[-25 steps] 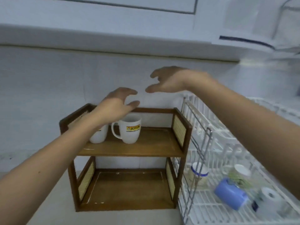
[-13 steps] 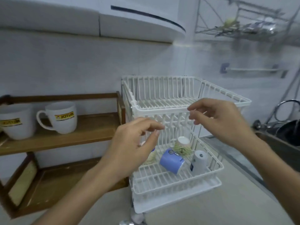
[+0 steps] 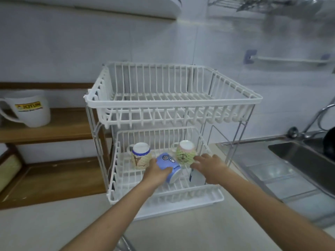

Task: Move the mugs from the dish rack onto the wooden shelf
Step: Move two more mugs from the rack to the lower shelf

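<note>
Left grip (image 3: 156, 173) wraps the blue mug (image 3: 170, 167) at 6 o'clock in the rack (image 3: 174, 102). Right grip (image 3: 210, 168) covers a white mug; closure cannot be told. Lift each clear of the wires before swinging left.

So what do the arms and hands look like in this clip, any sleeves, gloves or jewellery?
Both forearms are bare as far as the frame shows, with no sleeves in view. The left hand and right hand have no gloves, and no rings, watch or bracelets can be seen on them or on the wrists. The picture is too soft to show finer marks.

White tiled wall (image 3: 54, 51), steel sink (image 3: 301, 156)
</note>
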A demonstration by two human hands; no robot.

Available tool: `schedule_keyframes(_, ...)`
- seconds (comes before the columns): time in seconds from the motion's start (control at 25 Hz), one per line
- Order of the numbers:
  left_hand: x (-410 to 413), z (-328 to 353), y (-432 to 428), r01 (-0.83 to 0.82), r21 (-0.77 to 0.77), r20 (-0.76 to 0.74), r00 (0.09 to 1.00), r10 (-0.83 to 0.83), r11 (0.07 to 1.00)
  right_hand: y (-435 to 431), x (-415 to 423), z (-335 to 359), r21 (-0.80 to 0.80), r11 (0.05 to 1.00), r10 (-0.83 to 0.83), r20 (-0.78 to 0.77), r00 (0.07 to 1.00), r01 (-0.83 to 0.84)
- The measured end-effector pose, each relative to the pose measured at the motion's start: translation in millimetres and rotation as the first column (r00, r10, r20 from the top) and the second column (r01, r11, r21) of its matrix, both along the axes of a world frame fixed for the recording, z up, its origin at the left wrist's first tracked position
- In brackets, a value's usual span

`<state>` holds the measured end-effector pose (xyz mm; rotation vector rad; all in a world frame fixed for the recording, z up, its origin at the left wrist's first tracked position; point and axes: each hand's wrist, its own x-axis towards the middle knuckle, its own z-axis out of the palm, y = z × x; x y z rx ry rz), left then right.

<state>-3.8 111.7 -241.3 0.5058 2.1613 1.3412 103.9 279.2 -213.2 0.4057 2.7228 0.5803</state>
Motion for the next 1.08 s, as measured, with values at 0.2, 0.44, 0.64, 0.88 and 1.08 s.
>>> schedule_keyframes(0.2,6.0,-27.1,55.8,-0.254,-0.088,0.049,0.965,0.259,0.963,16.2,-29.7,-37.8,0.088,0.994,0.07,0.01,0.997,-0.071)
schedule_keyframes(0.44,-4.9,-54.5,80.7,-0.402,-0.064,0.133,0.904,0.407,0.913,13.9,-31.4,-54.9,0.227,0.969,0.11,-0.038,0.993,-0.098)
schedule_keyframes(0.64,-9.6,-49.1,51.7,-0.375,0.077,0.237,0.907,0.348,0.924,33.8,-17.6,-29.8,0.129,0.991,-0.007,-0.236,0.972,0.039)
schedule_keyframes(0.88,35.0,-11.2,-80.1,-0.182,0.417,0.44,0.898,-0.023,0.89,18.6,23.1,0.9,-0.807,0.585,-0.428,-0.394,0.813,-0.083)
schedule_keyframes(1.08,51.4,-17.9,-226.8,-0.3,0.502,0.545,0.838,-0.028,0.811,-70.8,0.5,0.9,-0.938,0.153,-0.238,-0.339,0.91,-0.31)
